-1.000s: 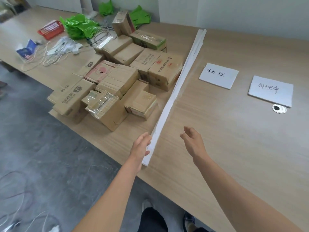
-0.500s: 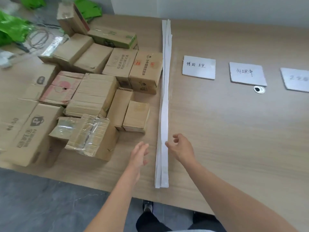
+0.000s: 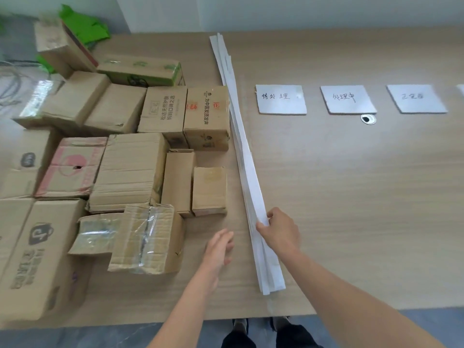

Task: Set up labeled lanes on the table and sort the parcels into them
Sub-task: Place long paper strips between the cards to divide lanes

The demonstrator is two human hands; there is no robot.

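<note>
Wood-grain table, seen from above, filled most of the frame. At lower centre the right hand curled fingers and thumb round a bundle of long white paper strips close to its lower end. Just left of it, the left hand was spread flat and held nothing. The strips looked thin and limp and fanned apart at the upper end, so a single strip would best be peeled off while the free hand steadied the rest, then laid straight between the handwritten label cards at upper right. Creased, taped cardboard parcels crowded the left half, unsorted.
</note>
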